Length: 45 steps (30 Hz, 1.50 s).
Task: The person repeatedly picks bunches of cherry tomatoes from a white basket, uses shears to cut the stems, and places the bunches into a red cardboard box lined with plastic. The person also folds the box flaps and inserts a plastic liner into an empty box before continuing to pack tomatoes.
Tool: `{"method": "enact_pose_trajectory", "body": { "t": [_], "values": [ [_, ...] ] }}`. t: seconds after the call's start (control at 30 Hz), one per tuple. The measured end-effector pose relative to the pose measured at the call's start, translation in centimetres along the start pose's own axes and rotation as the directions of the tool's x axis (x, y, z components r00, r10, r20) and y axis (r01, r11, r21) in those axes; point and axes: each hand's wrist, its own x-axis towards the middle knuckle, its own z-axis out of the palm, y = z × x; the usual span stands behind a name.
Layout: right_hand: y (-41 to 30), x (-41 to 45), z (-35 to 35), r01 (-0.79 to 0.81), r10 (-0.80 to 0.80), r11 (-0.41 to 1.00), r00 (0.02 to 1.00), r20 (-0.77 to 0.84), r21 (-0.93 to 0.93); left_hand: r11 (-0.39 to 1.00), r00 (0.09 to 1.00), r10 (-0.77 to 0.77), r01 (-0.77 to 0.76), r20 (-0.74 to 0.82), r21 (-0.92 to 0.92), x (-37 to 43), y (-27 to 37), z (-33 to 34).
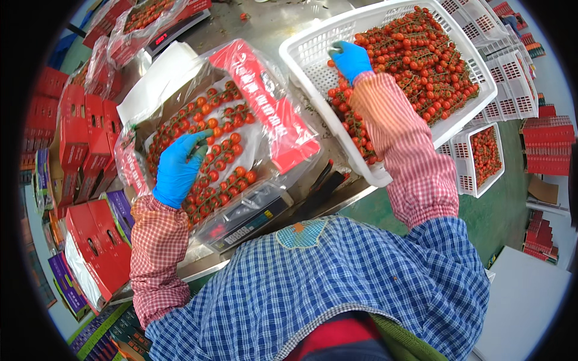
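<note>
My left hand (181, 163), in a blue glove with greenish fingertips, is over vine cherry tomatoes (220, 151) in a plastic-lined red cardboard box (282, 126). Its fingers are bent close to one truss; whether they grip it, I cannot tell. The box rests on a digital scale (246, 221). My right hand (350, 59), gloved the same way, is inside a white perforated plastic crate (311, 49), at the left edge of a heap of cherry tomatoes on the vine (411, 58). Its fingertips are curled, and their hold is unclear. White paper sheets (158, 81) lie at the box's far left side.
Black-handled scissors or shears (323, 185) lie between box and crate on the metal table (266, 22). Another scale (176, 31) stands at the far left, by more tomato boxes. Red cartons (90, 140) stack up left. A lower crate of tomatoes (487, 155) stands right.
</note>
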Motion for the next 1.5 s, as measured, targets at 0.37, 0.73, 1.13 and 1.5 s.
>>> {"method": "enact_pose_trajectory", "body": {
  "t": [0.37, 0.73, 1.13, 1.5],
  "values": [
    [4.5, 6.2, 5.4, -0.404, 0.473, 0.834, 0.874, 0.109, -0.376, 0.992, 0.991, -0.127, 0.127, 0.034, 0.014, 3.8, 2.6, 2.8],
    [7.1, 8.3, 7.3, -0.739, 0.76, 0.625, 0.65, 0.02, 0.253, 0.979, 0.982, -0.188, 0.185, -0.023, -0.089, -1.0, 0.9, 1.2],
    [5.3, 5.9, 5.3, -0.286, 0.639, 0.251, 0.767, 0.064, 0.925, 0.981, 0.979, -0.19, 0.186, -0.068, -0.062, -6.5, 0.1, 1.1],
    [-2.5, -2.1, 0.8, -0.46, -0.608, -0.263, 0.761, 0.224, 0.848, 0.924, 0.911, 0.12, -0.248, 0.394, 0.292, -4.8, -0.7, 2.8]
  ]
}}
